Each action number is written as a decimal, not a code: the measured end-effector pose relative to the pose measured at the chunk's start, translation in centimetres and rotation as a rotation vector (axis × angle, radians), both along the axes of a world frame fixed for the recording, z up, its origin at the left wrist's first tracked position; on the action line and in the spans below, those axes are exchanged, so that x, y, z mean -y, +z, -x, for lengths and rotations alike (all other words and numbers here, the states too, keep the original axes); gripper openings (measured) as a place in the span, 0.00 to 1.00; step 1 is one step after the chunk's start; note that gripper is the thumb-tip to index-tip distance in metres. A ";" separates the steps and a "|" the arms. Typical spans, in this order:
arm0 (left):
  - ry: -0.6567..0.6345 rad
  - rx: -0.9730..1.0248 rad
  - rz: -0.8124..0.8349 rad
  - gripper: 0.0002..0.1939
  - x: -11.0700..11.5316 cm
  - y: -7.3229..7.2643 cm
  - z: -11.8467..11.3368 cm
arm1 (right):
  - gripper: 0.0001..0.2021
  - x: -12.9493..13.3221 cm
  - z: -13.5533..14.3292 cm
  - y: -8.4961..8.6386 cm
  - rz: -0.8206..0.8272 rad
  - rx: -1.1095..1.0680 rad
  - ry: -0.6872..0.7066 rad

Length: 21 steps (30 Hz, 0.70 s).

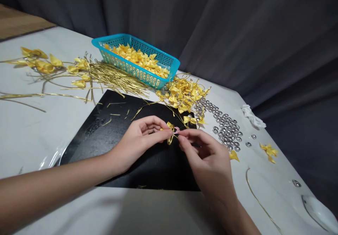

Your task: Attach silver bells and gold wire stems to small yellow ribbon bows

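Over a black mat (126, 171), my two hands meet at a small piece of work. My left hand (141, 136) pinches a yellow ribbon bow (169, 125) with a coiled gold cord (170, 140) between thumb and index finger. My right hand (207, 152) has thumb and index finger closed just beside it, where a thin strand and a small pink loop (177, 129) show. Which of these the right fingertips grip is too small to tell. Finished-looking yellow bows on gold cord (182, 92) lie heaped just beyond my hands.
A blue basket (118, 61) full of yellow ribbon bows stands at the back. In front of it lies a bundle of gold cords (113, 76). Silver rounded pieces (229, 131) are scattered at right, near a crumpled white item (253, 117). Dark curtain hangs behind the white table (16, 129).
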<state>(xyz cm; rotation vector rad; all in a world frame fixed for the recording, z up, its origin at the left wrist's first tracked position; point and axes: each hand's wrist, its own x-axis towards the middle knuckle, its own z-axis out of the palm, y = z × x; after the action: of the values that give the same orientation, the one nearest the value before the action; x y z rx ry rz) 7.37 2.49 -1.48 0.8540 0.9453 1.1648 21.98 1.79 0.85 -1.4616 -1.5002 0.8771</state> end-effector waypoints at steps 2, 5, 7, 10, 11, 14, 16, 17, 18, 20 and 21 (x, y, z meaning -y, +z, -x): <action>0.018 -0.012 0.007 0.06 0.0 0.0 -0.1 | 0.02 -0.1 0.0 0.3 0.041 -0.043 0.015; 0.009 -0.010 0.038 0.10 0.0 0.0 -0.1 | 0.04 -0.4 0.0 0.5 0.119 -0.100 0.031; -0.016 -0.008 0.062 0.14 0.0 -0.1 -0.2 | 0.04 -0.5 -0.1 0.4 0.144 -0.098 0.029; -0.036 -0.005 0.051 0.13 0.1 -0.1 -0.1 | 0.04 -0.5 -0.1 0.1 0.174 -0.083 0.055; -0.035 -0.004 0.033 0.12 0.1 -0.2 -0.1 | 0.04 -0.5 -0.1 0.1 0.179 -0.084 0.065; -0.027 -0.013 -0.026 0.08 0.2 -0.5 0.0 | 0.05 -0.5 -0.1 -0.1 0.187 -0.104 0.067; -0.029 -0.014 -0.050 0.06 0.2 -0.7 0.1 | 0.05 -0.5 -0.1 0.0 0.197 -0.122 0.055; -0.035 -0.014 -0.058 0.05 0.2 -0.8 0.2 | 0.05 -0.5 -0.1 0.0 0.202 -0.132 0.051; -0.042 -0.017 -0.063 0.05 0.2 -0.8 0.2 | 0.06 -0.4 0.0 0.0 0.208 -0.140 0.048; -0.057 -0.025 -0.070 0.04 0.2 -0.8 0.3 | 0.05 -0.3 0.0 0.0 0.217 -0.147 0.050; -0.063 -0.028 -0.072 0.04 0.1 -0.8 0.3 | 0.05 -0.3 0.1 0.0 0.217 -0.146 0.054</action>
<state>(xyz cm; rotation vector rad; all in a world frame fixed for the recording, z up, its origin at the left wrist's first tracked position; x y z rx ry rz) 7.08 2.35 -2.33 0.9531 0.8975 1.1408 21.92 2.06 0.85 -1.4806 -1.3750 1.1839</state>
